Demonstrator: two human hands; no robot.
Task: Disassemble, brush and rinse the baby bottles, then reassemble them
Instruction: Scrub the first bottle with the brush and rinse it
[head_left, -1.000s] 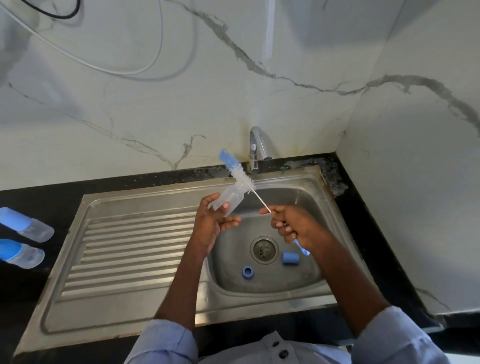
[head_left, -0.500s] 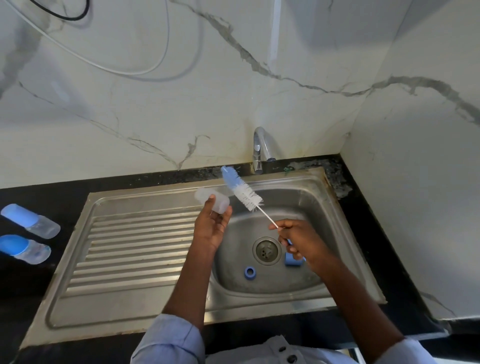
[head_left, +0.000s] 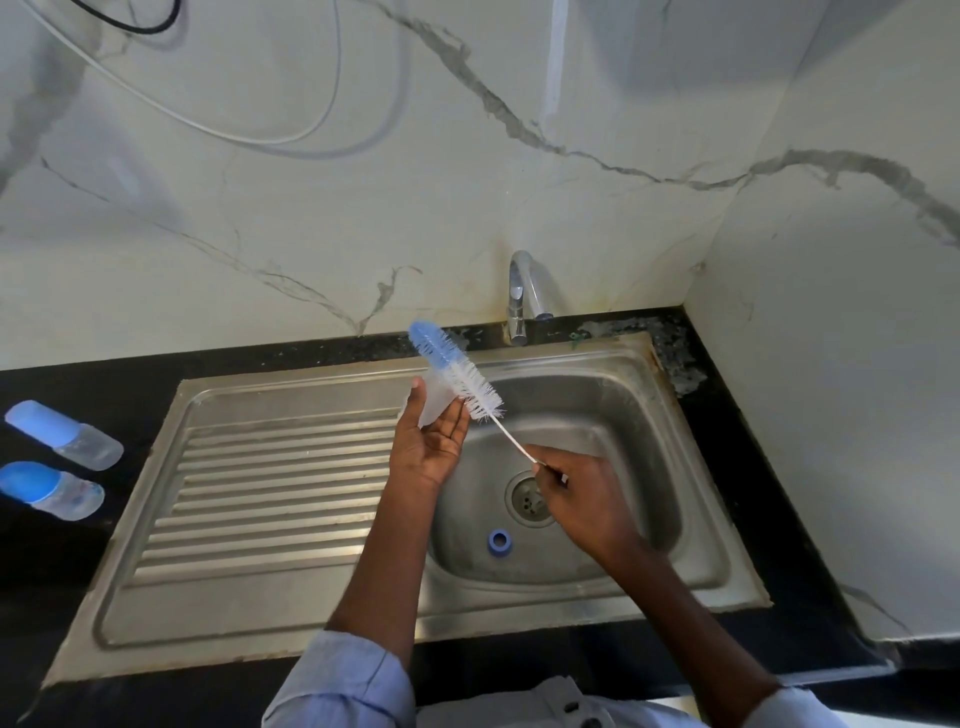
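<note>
Mid-frame over the sink (head_left: 691, 561), left hand (head_left: 434, 447) is holding the clear bottle body (head_left: 434, 402) between thumb & fingertips, palm up. Right hand (head_left: 584, 501) is pinching the wire stem of the bottle brush (head_left: 457, 376), bristles sitting outside the bottle, just beside it. Blue ring (head_left: 498, 542) is lying in the basin nr the drain. Two capped bottles (head_left: 62, 434) (head_left: 49, 491) are waiting at left edge, apparently untouched. Looks like bottle 1 is apart & getting brushed; rinse, reassembly & 2 more bottles are remaining.
</note>
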